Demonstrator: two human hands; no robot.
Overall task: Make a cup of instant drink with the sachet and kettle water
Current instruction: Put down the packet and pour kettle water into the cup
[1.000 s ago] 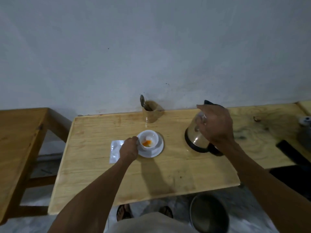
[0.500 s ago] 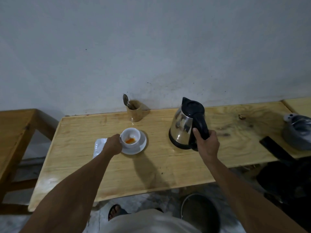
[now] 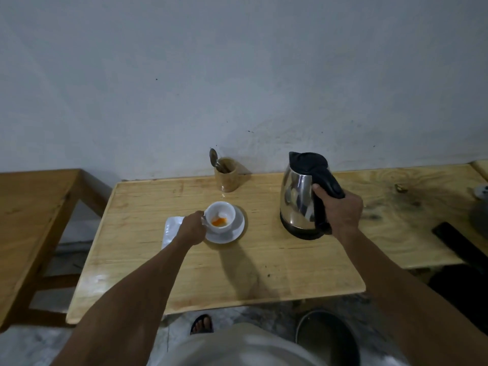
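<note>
The tabletop is pale, smooth varnished wood with a soft sheen. The kettle has a mirror-bright metal body and a matt black plastic lid, handle and base. Cup and saucer look like glossy white ceramic. The sachet is shiny white. The holder looks wooden, the spoon metal.

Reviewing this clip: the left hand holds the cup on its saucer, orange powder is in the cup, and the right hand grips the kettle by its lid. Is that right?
Not quite. In the head view the right hand grips the kettle by its black handle, not the lid. The rest stands: the left hand holds the cup on its saucer, with orange powder inside.
</note>
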